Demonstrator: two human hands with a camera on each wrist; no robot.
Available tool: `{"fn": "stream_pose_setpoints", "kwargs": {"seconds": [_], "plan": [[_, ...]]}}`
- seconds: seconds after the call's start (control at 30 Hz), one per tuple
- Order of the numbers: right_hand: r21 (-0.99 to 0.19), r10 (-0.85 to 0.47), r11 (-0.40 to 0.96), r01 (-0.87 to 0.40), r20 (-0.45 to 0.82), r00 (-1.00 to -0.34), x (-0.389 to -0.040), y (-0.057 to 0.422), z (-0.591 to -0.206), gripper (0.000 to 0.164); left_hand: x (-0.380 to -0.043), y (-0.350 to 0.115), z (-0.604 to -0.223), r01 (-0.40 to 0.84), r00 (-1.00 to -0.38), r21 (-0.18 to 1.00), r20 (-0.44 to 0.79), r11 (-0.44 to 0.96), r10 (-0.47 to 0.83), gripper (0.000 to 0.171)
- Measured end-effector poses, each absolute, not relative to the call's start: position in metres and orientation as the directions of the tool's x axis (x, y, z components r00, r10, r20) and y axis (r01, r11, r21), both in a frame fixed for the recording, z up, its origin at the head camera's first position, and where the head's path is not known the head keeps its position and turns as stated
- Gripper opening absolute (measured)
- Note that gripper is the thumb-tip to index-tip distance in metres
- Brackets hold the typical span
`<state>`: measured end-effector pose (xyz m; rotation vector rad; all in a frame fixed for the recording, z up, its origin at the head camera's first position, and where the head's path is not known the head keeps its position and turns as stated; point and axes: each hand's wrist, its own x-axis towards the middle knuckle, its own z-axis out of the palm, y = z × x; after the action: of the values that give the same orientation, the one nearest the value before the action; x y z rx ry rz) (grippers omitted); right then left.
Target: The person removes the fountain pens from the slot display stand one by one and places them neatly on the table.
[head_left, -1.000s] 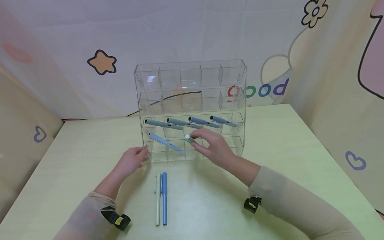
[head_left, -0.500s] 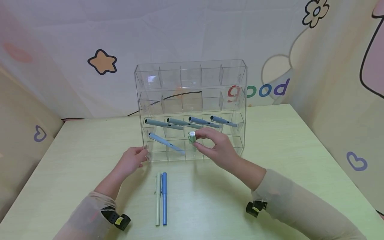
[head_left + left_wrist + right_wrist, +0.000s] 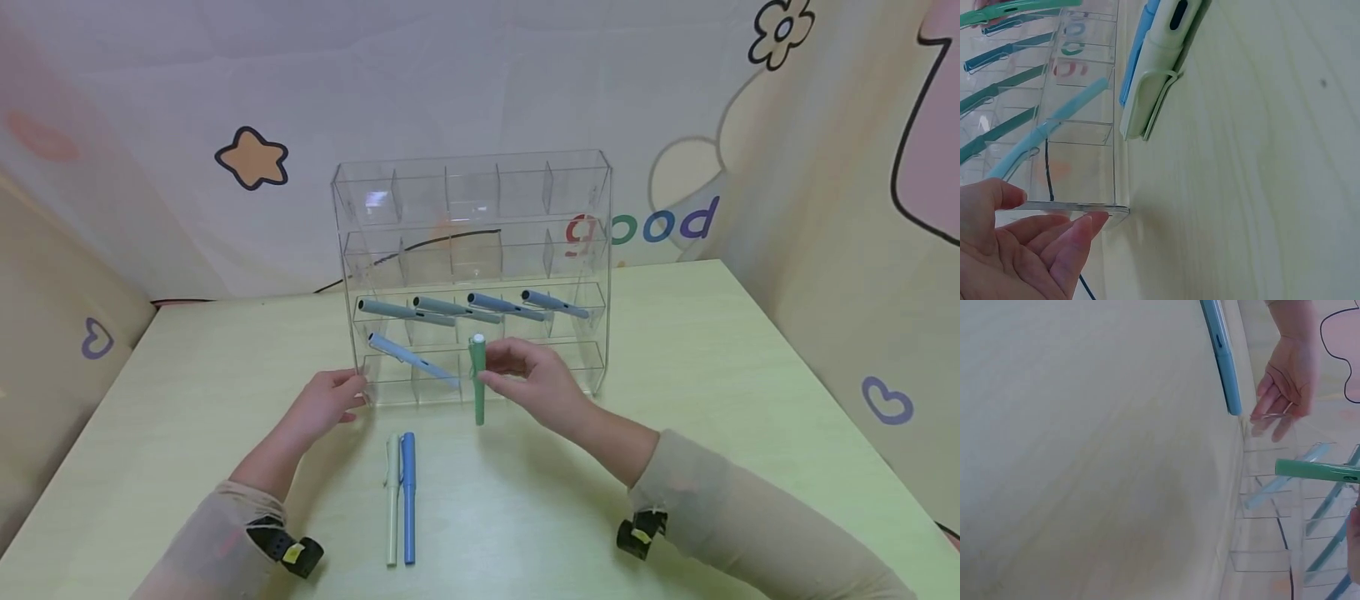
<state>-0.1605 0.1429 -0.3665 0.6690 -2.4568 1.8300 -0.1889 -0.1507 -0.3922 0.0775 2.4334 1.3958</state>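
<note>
A clear acrylic pen rack [image 3: 472,196] with rows of compartments stands on the table. My left hand [image 3: 324,404] holds its lower left side; in the left wrist view, thumb and fingers lie on either side of the panel edge. In front of the rack's bottom row, my right hand [image 3: 540,385] pinches a green pen [image 3: 479,392] between thumb and fingers, nearly upright with its pale-ended top uppermost. Left of it, a light blue pen [image 3: 412,360] leans in the bottom row. The right wrist view shows the green pen [image 3: 1316,470], with most of that hand out of frame.
Several bluish and grey-green pens [image 3: 405,312] slant in the row above. On the table before the rack lie a pale green pen [image 3: 393,500] and a blue pen [image 3: 408,500], side by side. A printed cloth backdrop [image 3: 420,83] hangs behind the table [image 3: 675,350].
The green pen, first pointing end-on at the rack's bottom row, has been drawn toward me and swung upright by my right hand. My left hand stays on the rack.
</note>
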Motion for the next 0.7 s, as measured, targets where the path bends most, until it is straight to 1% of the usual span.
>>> {"fn": "stream_pose_setpoints", "kwargs": {"seconds": [0.07, 0.13, 0.33, 0.47, 0.57, 0.7], "plan": [[-0.949, -0.333, 0.200, -0.244, 0.169, -0.928, -0.160, 0.141, -0.369, 0.024, -0.189, -0.152, -0.393, -0.126, -0.939, 0.855, -0.267, 0.504, 0.217, 0.052], [-0.966, -0.335, 0.182, -0.186, 0.117, -0.935, -0.161, 0.140, -0.372, 0.024, -0.190, -0.152, -0.393, -0.134, -0.936, 0.858, -0.273, 0.495, 0.221, 0.052], [-0.983, -0.341, 0.163, -0.083, 0.022, -0.940, -0.160, 0.137, -0.381, 0.025, -0.190, -0.152, -0.392, -0.143, -0.933, 0.861, -0.282, 0.489, 0.224, 0.053], [-0.978, -0.349, 0.206, 0.007, -0.080, -0.934, -0.160, 0.134, -0.388, 0.028, -0.189, -0.153, -0.391, -0.150, -0.930, 0.861, -0.290, 0.486, 0.225, 0.053], [-0.970, -0.364, 0.240, 0.029, -0.118, -0.924, -0.160, 0.132, -0.393, 0.030, -0.189, -0.153, -0.391, -0.157, -0.929, 0.860, -0.296, 0.485, 0.224, 0.053], [-0.970, -0.377, 0.240, 0.045, -0.136, -0.916, -0.158, 0.129, -0.399, 0.029, -0.189, -0.152, -0.391, -0.158, -0.929, 0.859, -0.297, 0.488, 0.221, 0.052]]}}
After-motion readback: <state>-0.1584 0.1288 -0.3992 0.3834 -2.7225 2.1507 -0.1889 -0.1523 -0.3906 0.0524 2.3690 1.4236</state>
